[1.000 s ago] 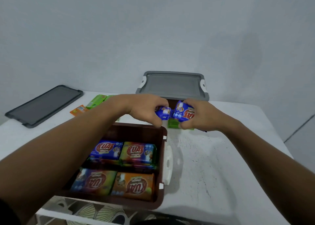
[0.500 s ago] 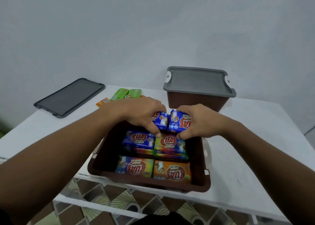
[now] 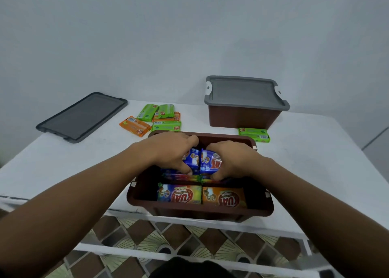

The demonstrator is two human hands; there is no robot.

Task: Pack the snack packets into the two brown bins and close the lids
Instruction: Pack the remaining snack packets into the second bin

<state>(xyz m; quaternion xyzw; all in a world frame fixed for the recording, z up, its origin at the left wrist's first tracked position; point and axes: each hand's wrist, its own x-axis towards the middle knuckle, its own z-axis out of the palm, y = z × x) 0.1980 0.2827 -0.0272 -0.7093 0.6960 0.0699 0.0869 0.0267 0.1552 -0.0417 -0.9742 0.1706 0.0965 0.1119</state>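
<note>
Left hand (image 3: 170,151) is curled round one blue packet (image 3: 192,158) and right hand (image 3: 231,161) round a second blue packet (image 3: 211,161), the two touching side by side, down over the back row of the open brown bin (image 3: 271,204). That bin's front row has a rainbow packet (image 3: 179,195) and an orange packet (image 3: 224,197) lying flat. The closed brown bin (image 3: 242,117) sits back right with its grey lid (image 3: 244,92) on, with loose green and orange packets (image 3: 160,117) on the table (image 3: 315,161).
</note>
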